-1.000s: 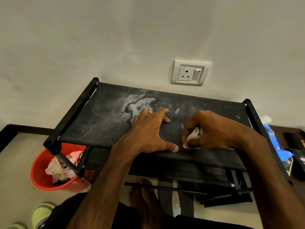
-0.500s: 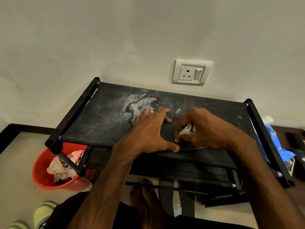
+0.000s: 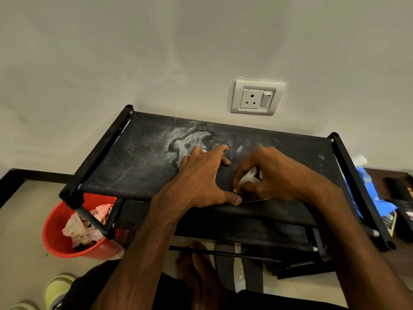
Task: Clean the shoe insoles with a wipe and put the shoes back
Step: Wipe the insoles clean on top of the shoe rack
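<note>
Right grip (image 3: 279,175) clenches the wipe (image 3: 248,177) on the insole (image 3: 224,178); left grip (image 3: 201,180) presses it flat.

Wipe (image 3: 248,177) in right hand (image 3: 277,175) beside left hand (image 3: 201,182) on rack (image 3: 138,162); bucket (image 3: 51,233) below left, socket (image 3: 257,98) behind.

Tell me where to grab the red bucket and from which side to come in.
Grip its left rim, coming from the left, probably. The red bucket stands upright and open; crumpled waste fills it, and the black rack has a corner leg crossing its right side, leaving the left rim bare.
</note>
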`<state>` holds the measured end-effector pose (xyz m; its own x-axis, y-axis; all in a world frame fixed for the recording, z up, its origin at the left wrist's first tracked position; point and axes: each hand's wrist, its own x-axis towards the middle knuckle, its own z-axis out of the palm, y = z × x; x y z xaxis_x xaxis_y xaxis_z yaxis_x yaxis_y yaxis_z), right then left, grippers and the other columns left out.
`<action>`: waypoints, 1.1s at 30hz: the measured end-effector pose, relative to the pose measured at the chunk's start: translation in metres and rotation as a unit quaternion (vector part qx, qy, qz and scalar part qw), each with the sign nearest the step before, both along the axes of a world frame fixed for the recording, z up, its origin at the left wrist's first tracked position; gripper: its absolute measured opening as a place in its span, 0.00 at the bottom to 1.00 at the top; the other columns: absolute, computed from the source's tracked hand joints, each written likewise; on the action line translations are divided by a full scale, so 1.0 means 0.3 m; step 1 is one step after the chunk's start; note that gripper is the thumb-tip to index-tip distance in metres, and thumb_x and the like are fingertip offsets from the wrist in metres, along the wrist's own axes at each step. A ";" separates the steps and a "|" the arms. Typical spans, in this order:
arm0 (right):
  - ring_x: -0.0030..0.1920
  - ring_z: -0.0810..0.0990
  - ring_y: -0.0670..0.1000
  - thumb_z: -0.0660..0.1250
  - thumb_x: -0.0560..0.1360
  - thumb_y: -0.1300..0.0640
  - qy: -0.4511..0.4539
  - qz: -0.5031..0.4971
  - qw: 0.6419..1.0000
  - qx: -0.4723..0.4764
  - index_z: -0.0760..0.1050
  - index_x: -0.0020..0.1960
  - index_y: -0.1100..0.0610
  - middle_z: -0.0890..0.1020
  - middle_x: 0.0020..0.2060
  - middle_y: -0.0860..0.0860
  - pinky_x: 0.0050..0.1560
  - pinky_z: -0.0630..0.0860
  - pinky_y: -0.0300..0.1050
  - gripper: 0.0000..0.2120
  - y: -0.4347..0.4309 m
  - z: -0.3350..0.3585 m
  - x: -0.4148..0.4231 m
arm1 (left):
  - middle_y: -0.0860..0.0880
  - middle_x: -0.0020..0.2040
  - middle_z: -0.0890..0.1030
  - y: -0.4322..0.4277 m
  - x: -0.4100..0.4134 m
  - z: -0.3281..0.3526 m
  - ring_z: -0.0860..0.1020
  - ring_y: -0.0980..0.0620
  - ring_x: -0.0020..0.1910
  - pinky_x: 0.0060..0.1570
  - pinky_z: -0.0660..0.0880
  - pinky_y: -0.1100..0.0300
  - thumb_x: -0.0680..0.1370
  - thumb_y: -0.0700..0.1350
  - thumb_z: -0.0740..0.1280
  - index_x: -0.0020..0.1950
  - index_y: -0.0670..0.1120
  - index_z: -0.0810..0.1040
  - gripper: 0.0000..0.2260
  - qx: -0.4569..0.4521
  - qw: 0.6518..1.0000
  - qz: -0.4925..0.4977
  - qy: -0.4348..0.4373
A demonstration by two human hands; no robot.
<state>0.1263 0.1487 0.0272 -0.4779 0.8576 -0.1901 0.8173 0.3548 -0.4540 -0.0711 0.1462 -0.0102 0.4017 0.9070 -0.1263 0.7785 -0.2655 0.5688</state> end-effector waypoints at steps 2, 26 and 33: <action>0.46 0.84 0.39 0.77 0.71 0.57 0.002 0.008 1.000 -0.014 0.86 0.45 0.44 0.86 0.44 0.39 0.49 0.84 0.44 0.08 -0.007 0.007 0.002 | 0.62 0.68 0.73 -0.001 0.000 0.002 0.60 0.50 0.72 0.72 0.59 0.46 0.64 0.64 0.79 0.81 0.54 0.52 0.54 0.001 1.000 -0.001 0.001; 0.43 0.83 0.39 0.78 0.73 0.55 0.142 -0.178 0.966 0.125 0.88 0.49 0.47 0.87 0.42 0.42 0.41 0.76 0.29 0.05 0.034 -0.068 0.133 | 0.56 0.69 0.67 0.003 0.035 -0.044 0.59 0.52 0.67 0.69 0.59 0.51 0.65 0.75 0.69 0.76 0.59 0.64 0.43 0.090 0.994 -0.031 0.056; 0.44 0.84 0.42 0.78 0.72 0.54 0.066 -0.051 0.996 0.031 0.87 0.45 0.45 0.87 0.42 0.41 0.46 0.82 0.46 0.04 -0.004 0.012 0.111 | 0.55 0.69 0.68 0.019 0.041 -0.050 0.59 0.51 0.66 0.68 0.60 0.50 0.65 0.76 0.69 0.77 0.59 0.63 0.45 0.072 0.994 -0.031 0.072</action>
<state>0.1596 0.1477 0.0308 -0.4042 0.9114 -0.0767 0.7850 0.3027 -0.5404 -0.0589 0.1518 -0.0251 0.4452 0.8936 -0.0573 0.8285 -0.3868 0.4048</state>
